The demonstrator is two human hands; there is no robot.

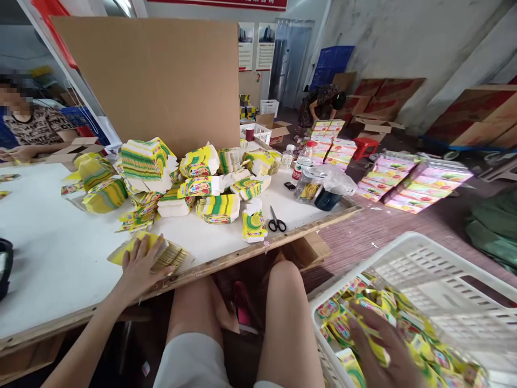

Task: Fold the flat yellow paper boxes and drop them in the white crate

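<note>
A seated worker's left hand [139, 265] is pressed flat, fingers spread and open, on a fanned stack of flat yellow-and-green printed cardboard carton blanks [155, 253] lying near the front edge of the white-topped wooden work table [52, 253]. The right hand [382, 345] is reached down into a white slatted plastic crate [424, 269] set beside the knees, its fingers curled loosely over the small yellow-and-green packets [351, 323] heaped inside; motion blur hides whether anything is actually gripped.

Farther back on the table, piles of folded yellow-and-green cartons [169, 178] are heaped in front of a tall upright sheet of brown corrugated cardboard [153, 81]. A pair of black-handled scissors [277, 222] is seen lying near the table's far right edge, just beside a lone carton, with clear plastic bottles [302, 161] behind. Another person's patterned sleeve [36, 126] is visible at the far left, and a crouching figure [321, 102] works among pink shrink-wrapped packs [416, 183] on the floor.

The step in hand is judged to be the gathering of packets from the crate while the blanks are steadied. A firm closing of the right fingers on a packet would be called for next, with the stack kept pinned so it does not slide off the edge.
</note>
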